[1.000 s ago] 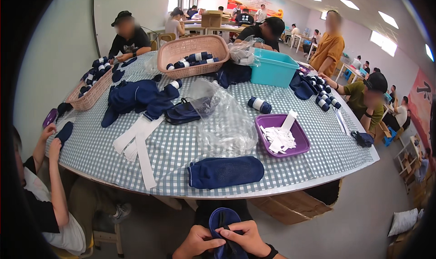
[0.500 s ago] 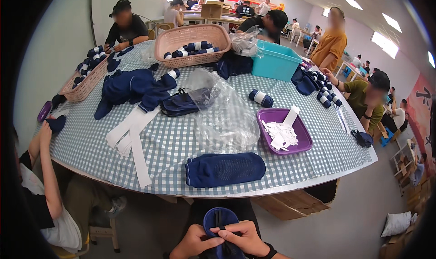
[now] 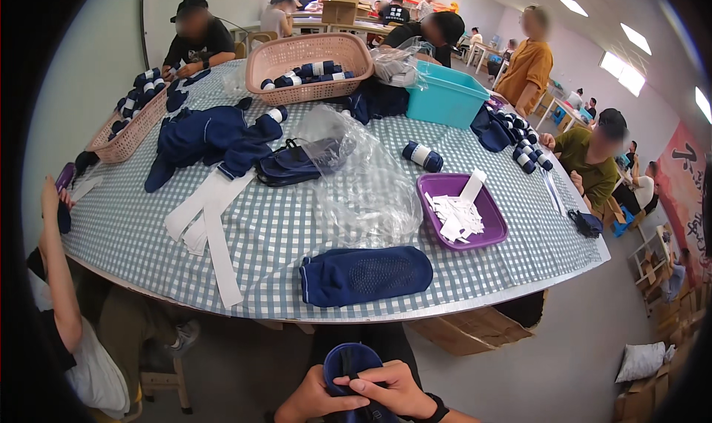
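Two pink perforated plastic baskets (image 3: 304, 54) up there, one turquoise rectangular plastic tub (image 3: 445, 106), one purple square plastic tray (image 3: 486, 232)! Nearest, the wearer's two bare hands (image 3: 315, 395), holding one round-mouthed navy-blue fabric piece (image 3: 363, 356).

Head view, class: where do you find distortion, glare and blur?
Head view: table edge bows, picture corners go black; ceiling lights glare white; plastic bag shows bright highlights; people's faces are blurred; left hand and right hand, holding a blue item, look fairly sharp.
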`<act>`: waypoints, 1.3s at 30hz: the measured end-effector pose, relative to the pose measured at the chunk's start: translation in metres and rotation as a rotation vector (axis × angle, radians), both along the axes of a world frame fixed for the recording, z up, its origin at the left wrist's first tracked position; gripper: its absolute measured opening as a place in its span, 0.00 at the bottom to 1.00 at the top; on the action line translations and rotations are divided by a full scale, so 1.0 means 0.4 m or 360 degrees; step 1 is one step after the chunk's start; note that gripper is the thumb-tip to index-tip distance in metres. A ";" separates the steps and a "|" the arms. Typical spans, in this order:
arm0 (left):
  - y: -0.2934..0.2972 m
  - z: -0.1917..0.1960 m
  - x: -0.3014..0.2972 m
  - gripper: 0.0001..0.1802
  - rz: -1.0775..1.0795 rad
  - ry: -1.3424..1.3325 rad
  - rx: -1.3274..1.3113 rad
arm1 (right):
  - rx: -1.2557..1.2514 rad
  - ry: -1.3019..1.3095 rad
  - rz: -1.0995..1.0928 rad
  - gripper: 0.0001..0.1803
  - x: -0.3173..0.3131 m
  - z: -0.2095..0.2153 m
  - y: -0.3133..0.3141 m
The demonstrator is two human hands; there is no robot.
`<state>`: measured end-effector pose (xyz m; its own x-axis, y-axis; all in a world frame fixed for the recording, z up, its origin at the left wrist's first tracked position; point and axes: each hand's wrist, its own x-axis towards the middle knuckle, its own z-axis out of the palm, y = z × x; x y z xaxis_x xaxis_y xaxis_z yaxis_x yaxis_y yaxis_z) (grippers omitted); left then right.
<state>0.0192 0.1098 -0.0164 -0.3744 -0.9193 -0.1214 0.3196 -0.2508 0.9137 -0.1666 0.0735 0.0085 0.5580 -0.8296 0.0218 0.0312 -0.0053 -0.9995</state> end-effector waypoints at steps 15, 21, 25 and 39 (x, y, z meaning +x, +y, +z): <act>-0.002 -0.001 -0.002 0.26 0.0110 0.0132 -0.0048 | -0.0366 0.0195 0.0174 0.15 -0.008 -0.021 -0.018; 0.000 0.000 -0.010 0.26 0.0028 -0.0014 0.0062 | -0.0377 0.0224 0.0147 0.15 -0.019 -0.017 -0.018; -0.006 -0.025 -0.040 0.26 0.0102 0.0068 0.0011 | -0.0372 0.0141 0.0097 0.16 -0.020 -0.004 -0.027; -0.004 0.018 0.012 0.34 -0.0430 0.0028 0.0255 | -0.0012 -0.0122 -0.0089 0.22 -0.155 0.026 -0.095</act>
